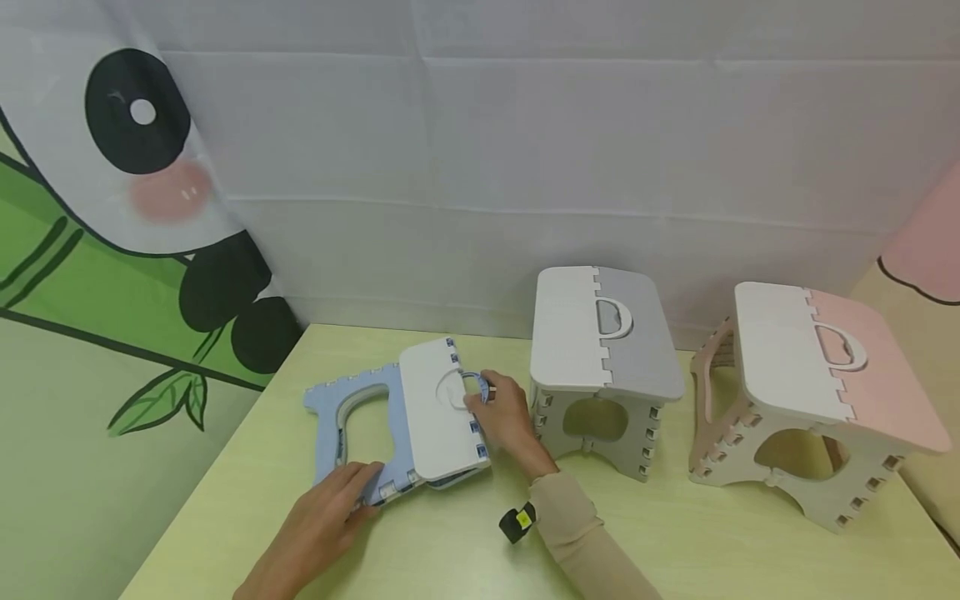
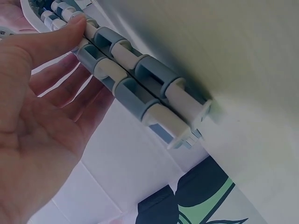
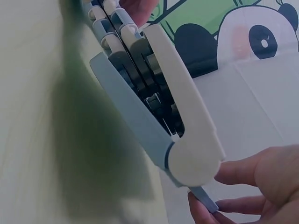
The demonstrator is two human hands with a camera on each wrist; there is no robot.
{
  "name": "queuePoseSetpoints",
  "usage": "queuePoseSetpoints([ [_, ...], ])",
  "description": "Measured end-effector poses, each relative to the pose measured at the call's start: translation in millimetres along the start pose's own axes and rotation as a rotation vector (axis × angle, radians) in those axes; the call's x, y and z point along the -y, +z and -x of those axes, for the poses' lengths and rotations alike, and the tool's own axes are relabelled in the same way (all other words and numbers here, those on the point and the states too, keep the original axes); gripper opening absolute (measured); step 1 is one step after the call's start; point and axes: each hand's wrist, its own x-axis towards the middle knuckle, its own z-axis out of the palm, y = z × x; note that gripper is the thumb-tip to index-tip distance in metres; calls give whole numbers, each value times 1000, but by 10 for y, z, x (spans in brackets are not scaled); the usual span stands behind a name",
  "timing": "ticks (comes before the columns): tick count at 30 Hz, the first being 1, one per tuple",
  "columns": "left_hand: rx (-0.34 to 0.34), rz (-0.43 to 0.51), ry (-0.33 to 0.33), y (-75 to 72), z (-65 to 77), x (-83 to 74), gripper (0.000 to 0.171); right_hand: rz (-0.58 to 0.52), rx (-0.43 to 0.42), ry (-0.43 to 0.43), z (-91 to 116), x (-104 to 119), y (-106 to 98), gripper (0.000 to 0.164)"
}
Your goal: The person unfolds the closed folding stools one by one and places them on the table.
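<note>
A blue and white folding stool (image 1: 442, 433) lies folded nearly flat over the table, its white seat half facing up and its blue leg frame to the left. My left hand (image 1: 322, 517) grips the near edge of that frame. In the left wrist view, the thumb lies on the hinged edge and the fingers spread across the side. At the seat's right end, my right hand (image 1: 504, 412) pinches the small blue handle (image 3: 203, 199) between thumb and fingers. From the right wrist view, the two seat halves stand slightly apart, with dark joints between them.
Right of the folded stool, a grey and white stool (image 1: 570, 333) stands upright and unfolded. Farther right stands a pink and white stool (image 1: 787, 350), also unfolded. A pale cloth wall (image 1: 480, 167) with a panda print rises behind the light yellow table (image 1: 435, 550).
</note>
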Motion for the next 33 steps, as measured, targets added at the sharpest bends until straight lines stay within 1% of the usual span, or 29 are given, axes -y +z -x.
queuePoseSetpoints([
  [8,-33,25,18,-36,9,25,60,-10,-13,-53,57,159,-47,54],
  [10,-43,40,25,-48,12,32,57,-17,-18,-68,65,196,-60,54],
  [12,-56,52,35,-54,15,40,46,-24,-18,-89,73,229,-74,54],
  [13,-64,56,39,-55,16,41,44,-28,-18,-96,78,245,-82,54],
  [14,-74,60,43,-55,16,42,46,-33,-18,-106,84,261,-90,54],
  [17,-103,64,58,-44,9,39,63,-42,-25,-129,105,305,-119,54],
  [20,-114,68,62,-34,-10,24,64,-28,-47,-153,128,349,-147,55],
  [22,-108,67,58,-40,-25,12,63,-16,-58,-161,143,385,-162,55],
  [24,-93,71,50,-56,-37,2,49,-3,-65,-166,154,421,-170,56],
  [26,-83,74,44,-73,-45,-5,45,0,-67,-156,171,460,-179,58],
  [28,-82,80,47,-77,-44,-9,47,5,-71,-146,191,492,-186,58],
  [30,-97,78,59,-59,-37,-7,46,9,-76,-146,211,519,-197,58],
  [31,-110,77,65,-53,-37,-12,49,10,-81,-152,219,532,-203,57],
  [33,-128,74,77,-42,-37,-20,60,5,-91,-179,227,549,-215,54],
])
